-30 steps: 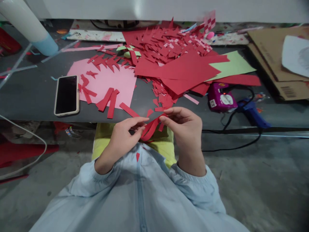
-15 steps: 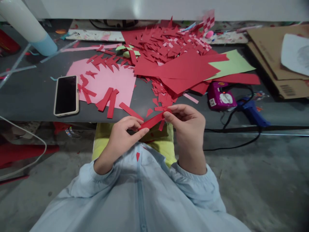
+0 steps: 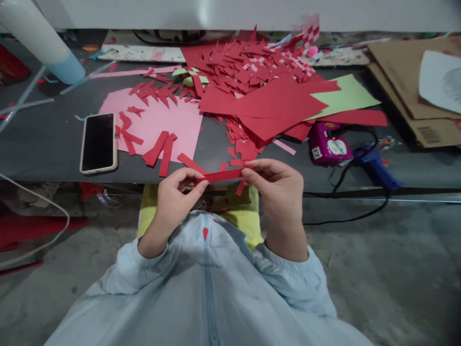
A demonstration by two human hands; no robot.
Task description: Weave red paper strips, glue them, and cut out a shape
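A red paper strip (image 3: pixel 224 176) is stretched between my two hands, just over the table's front edge. My left hand (image 3: pixel 178 197) pinches its left end between thumb and fingers. At the other end my right hand (image 3: pixel 279 192) grips it the same way. Behind the strip lie more red strips (image 3: pixel 167 154), partly on a pink sheet (image 3: pixel 173 117). Small red scraps (image 3: pixel 241 137) are scattered beyond my right hand, in front of larger red sheets (image 3: pixel 273 105). A short red piece (image 3: pixel 240 187) hangs below the strip near my right fingers.
A phone (image 3: pixel 99 143) lies at the left. To the right are a purple box (image 3: pixel 330 144) with a lit red light, a blue glue gun (image 3: pixel 380 168) and its black cable. Cardboard (image 3: pixel 399 77) is at the far right. A heap of pointed red cuttings (image 3: pixel 230 62) fills the back.
My left hand has moved slightly up and left, so the strip, which was slanted, now lies nearly level. My right hand has shifted only a little.
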